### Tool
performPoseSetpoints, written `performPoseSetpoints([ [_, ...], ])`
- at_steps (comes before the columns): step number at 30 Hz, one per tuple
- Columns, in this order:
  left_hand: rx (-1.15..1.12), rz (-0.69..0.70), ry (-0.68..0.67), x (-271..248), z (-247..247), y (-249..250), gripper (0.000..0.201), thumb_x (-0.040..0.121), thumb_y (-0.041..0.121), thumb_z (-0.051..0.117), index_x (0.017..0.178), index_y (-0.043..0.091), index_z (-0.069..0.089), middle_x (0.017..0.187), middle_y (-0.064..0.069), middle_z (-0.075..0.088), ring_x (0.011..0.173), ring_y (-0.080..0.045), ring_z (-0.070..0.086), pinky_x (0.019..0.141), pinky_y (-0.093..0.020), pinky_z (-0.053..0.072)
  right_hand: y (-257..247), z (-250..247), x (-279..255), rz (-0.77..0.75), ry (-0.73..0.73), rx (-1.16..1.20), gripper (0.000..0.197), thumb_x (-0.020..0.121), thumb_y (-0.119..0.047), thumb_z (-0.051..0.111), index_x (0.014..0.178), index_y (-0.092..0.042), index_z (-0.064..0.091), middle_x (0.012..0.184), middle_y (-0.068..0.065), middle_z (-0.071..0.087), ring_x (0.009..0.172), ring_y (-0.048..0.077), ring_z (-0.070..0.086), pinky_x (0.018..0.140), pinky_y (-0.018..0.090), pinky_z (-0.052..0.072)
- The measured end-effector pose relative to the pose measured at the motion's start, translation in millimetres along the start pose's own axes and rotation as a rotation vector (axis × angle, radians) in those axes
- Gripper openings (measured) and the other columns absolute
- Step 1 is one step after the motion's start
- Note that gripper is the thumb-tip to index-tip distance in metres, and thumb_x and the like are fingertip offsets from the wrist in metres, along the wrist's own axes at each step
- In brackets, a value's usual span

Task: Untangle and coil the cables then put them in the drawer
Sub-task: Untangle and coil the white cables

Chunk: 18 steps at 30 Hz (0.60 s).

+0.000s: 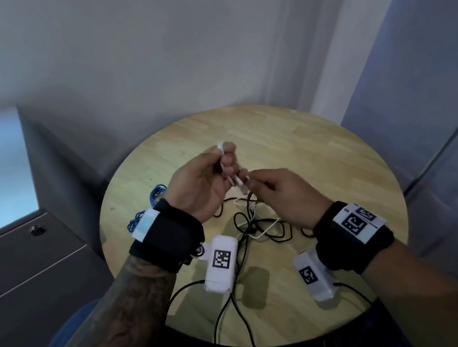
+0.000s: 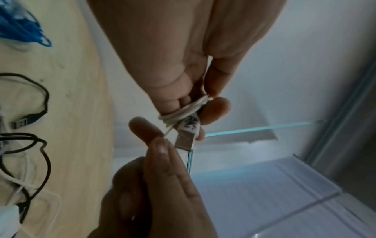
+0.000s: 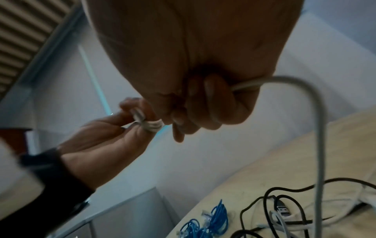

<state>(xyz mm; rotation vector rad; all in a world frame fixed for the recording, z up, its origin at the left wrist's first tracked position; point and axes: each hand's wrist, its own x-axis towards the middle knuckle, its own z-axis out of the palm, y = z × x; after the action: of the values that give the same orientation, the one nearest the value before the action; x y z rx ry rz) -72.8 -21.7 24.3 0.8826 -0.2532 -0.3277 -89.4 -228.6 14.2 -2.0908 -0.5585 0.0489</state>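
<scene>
Far half of round table bare wood; black cable tangle centre-near, blue cable bundle at left edge obstruct.

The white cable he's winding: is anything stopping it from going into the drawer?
The white cable is partly coiled in the left hand; its free end, pinched by the right hand, trails into the tangled black cable on the table. The gray cabinet drawers look closed.

An office, by the look of it: a grey filing cabinet with a keyed lock, frosted glass partition, plain walls and a small round wooden table
</scene>
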Motion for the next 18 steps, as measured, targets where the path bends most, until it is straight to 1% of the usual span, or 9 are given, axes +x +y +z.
performPoseSetpoints([
  [1,-0.048,0.037,0.049,2.4,-8.6,-0.8,0.021,0.107,0.015,0.047,0.117,0.005,0.063,0.089,-0.002,0.058,0.079,-0.015,0.06,0.103,-0.04,0.053,-4.7,2.2,-0.4,-0.002,-0.063,-0.037,0.03,0.112,-0.035,0.051,0.096,-0.019,0.07,0.071,0.004,0.054,0.067,0.019,0.049,0.067,0.038,0.039],
  [3,-0.126,0.099,0.175,5.9,-25.0,-4.1,0.025,0.105,0.014,0.056,0.125,0.001,0.064,0.103,-0.007,0.067,0.093,-0.019,0.068,0.112,-0.044,0.049,-14.7,2.3,-1.0,-0.012,-0.186,-0.128,0.037,0.113,-0.035,0.048,0.1,-0.008,0.069,0.074,0.018,0.056,0.068,0.029,0.052,0.067,0.04,0.041],
  [5,-0.095,0.168,0.28,8.6,-33.8,-9.1,0.028,0.105,0.013,0.058,0.128,-0.002,0.064,0.112,-0.014,0.07,0.103,-0.026,0.071,0.111,-0.046,0.051,-22.9,2.9,-4.4,-0.053,-0.257,-0.172,0.043,0.114,-0.032,0.047,0.095,0.004,0.063,0.079,0.029,0.058,0.073,0.039,0.056,0.07,0.042,0.045],
  [7,0.192,0.253,0.394,9.1,-30.0,-13.5,0.024,0.107,0.011,0.055,0.122,-0.004,0.067,0.111,-0.02,0.073,0.104,-0.034,0.073,0.102,-0.046,0.057,-27.8,4.1,-9.2,-0.083,-0.255,-0.155,0.043,0.112,-0.03,0.053,0.085,0.003,0.06,0.069,0.018,0.052,0.064,0.027,0.05,0.065,0.04,0.041],
  [9,0.623,0.306,0.465,8.0,-24.4,-17.8,0.021,0.107,0.008,0.053,0.111,0.0,0.072,0.103,-0.017,0.076,0.094,-0.032,0.075,0.083,-0.043,0.061,-28.1,3.5,-12.1,-0.102,-0.203,-0.088,0.041,0.107,-0.03,0.062,0.076,-0.003,0.059,0.063,0.005,0.044,0.058,0.014,0.041,0.062,0.036,0.036],
  [11,0.924,0.277,0.376,5.8,-21.4,-21.9,0.021,0.107,0.011,0.054,0.101,0.007,0.074,0.095,-0.008,0.077,0.076,-0.022,0.071,0.07,-0.038,0.056,-29.6,-3.3,-13.7,-0.095,-0.075,0.036,0.028,0.103,-0.026,0.067,0.079,-0.012,0.068,0.067,0.0,0.055,0.062,0.007,0.047,0.064,0.032,0.04],
  [13,1.007,0.16,0.25,3.8,-16.4,-24.5,0.025,0.109,0.016,0.051,0.1,0.01,0.075,0.087,-0.011,0.075,0.067,-0.019,0.066,0.067,-0.036,0.054,-30.1,-16.2,-11.8,-0.096,0.108,0.145,0.018,0.102,-0.021,0.068,0.086,-0.019,0.075,0.077,-0.002,0.067,0.07,0.007,0.057,0.071,0.03,0.047],
  [15,0.886,0.007,0.134,3.8,-8.0,-26.3,0.035,0.109,0.018,0.043,0.103,0.005,0.074,0.083,-0.015,0.072,0.069,-0.024,0.068,0.067,-0.035,0.055,-22.1,-28.9,-6.2,-0.093,0.259,0.12,0.017,0.102,-0.02,0.067,0.087,-0.019,0.075,0.08,-0.003,0.07,0.075,0.012,0.06,0.073,0.033,0.049],
  [18,0.643,-0.156,-0.011,3.1,4.7,-27.0,0.037,0.102,0.017,0.038,0.102,0.0,0.071,0.074,-0.011,0.058,0.065,-0.024,0.054,0.071,-0.033,0.05,0.1,-35.5,2.1,-0.022,0.342,0.046,0.016,0.104,-0.024,0.066,0.091,-0.02,0.075,0.083,-0.005,0.071,0.08,0.015,0.062,0.077,0.034,0.048],
])
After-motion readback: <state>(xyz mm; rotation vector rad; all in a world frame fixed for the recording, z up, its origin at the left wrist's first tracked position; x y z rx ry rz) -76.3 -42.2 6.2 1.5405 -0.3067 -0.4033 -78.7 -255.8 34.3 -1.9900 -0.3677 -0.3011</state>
